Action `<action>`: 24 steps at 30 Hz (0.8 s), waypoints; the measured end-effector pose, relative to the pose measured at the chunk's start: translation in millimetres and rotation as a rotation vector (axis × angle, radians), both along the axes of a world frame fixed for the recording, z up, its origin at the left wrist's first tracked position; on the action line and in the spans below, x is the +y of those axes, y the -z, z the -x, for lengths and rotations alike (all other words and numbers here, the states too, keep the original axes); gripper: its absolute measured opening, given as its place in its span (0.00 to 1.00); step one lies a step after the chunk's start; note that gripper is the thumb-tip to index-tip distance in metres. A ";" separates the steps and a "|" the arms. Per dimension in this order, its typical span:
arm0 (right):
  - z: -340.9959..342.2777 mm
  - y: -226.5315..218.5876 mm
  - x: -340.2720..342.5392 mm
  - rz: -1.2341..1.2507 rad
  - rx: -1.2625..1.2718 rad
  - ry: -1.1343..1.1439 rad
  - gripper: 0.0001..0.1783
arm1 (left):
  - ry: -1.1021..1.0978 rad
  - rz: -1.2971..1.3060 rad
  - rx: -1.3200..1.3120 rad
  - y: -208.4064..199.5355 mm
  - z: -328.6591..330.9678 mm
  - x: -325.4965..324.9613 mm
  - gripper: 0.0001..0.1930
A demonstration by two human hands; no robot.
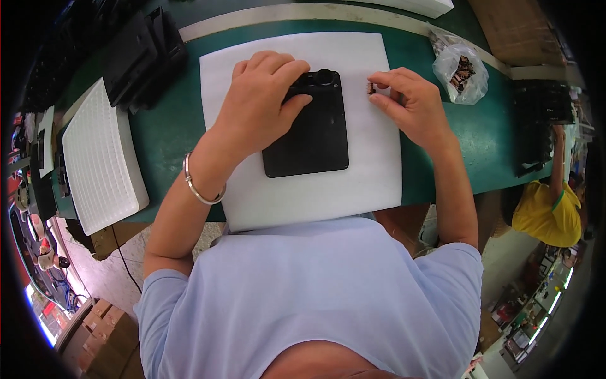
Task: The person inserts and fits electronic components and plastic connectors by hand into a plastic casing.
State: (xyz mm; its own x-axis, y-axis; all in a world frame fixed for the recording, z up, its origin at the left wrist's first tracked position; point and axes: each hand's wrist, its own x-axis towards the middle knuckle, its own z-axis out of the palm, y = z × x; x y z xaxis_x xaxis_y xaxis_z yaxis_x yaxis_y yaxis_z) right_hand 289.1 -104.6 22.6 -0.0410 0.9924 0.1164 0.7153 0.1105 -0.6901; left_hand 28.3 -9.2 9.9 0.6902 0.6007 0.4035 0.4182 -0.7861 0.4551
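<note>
A flat black rectangular housing lies on a white foam sheet. Along its far edge runs a raised part with a round black piece at the right corner. My left hand is closed over the far left part of the housing, its thumb on the upper face and its fingers along the far edge. To the right of the housing, my right hand pinches a small copper-brown part between thumb and fingertips, above the foam. The underside of the housing is hidden.
A clear plastic bag of small copper-brown parts lies on the green table at the far right. Black cases stand far left, near a white ribbed tray. Another person in a yellow shirt is at the right.
</note>
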 end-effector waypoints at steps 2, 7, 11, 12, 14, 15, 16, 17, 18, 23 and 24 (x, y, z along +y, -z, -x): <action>1.0 0.2 -0.9 -0.011 -0.003 0.021 0.15 | -0.029 -0.061 0.008 9.2 -2.9 -0.6 0.17; 14.0 -3.4 -4.0 -0.041 -0.110 0.088 0.12 | -0.004 -0.071 -0.061 17.7 2.5 5.0 0.17; 19.4 -6.4 -1.7 -0.137 -0.323 0.072 0.09 | 0.008 -0.074 -0.065 17.1 4.4 6.7 0.17; 19.4 -7.9 -1.5 -0.131 -0.326 0.065 0.09 | 0.002 -0.068 -0.068 17.4 4.8 7.0 0.17; 16.6 -12.2 -0.3 -0.060 -0.352 0.063 0.09 | 0.021 -0.080 -0.071 17.5 5.0 8.0 0.16; 15.7 -14.4 0.5 -0.056 -0.354 0.052 0.09 | 0.011 -0.075 -0.073 17.6 4.9 8.8 0.16; 15.2 -16.2 1.0 -0.042 -0.370 0.041 0.09 | 0.019 -0.081 -0.075 18.2 4.8 9.5 0.16; 14.6 -17.4 1.9 -0.028 -0.386 0.030 0.09 | 0.026 -0.088 -0.076 18.8 5.0 9.8 0.16; 13.5 -18.1 3.4 -0.026 -0.388 0.019 0.09 | 0.015 -0.084 -0.078 19.3 5.6 9.9 0.16; 15.3 -23.4 7.6 0.147 -0.063 0.056 0.08 | 0.007 -0.055 -0.062 18.4 6.5 9.5 0.16; 19.1 -21.8 6.1 0.148 -0.065 0.049 0.08 | 0.000 -0.054 -0.063 18.4 6.5 9.4 0.16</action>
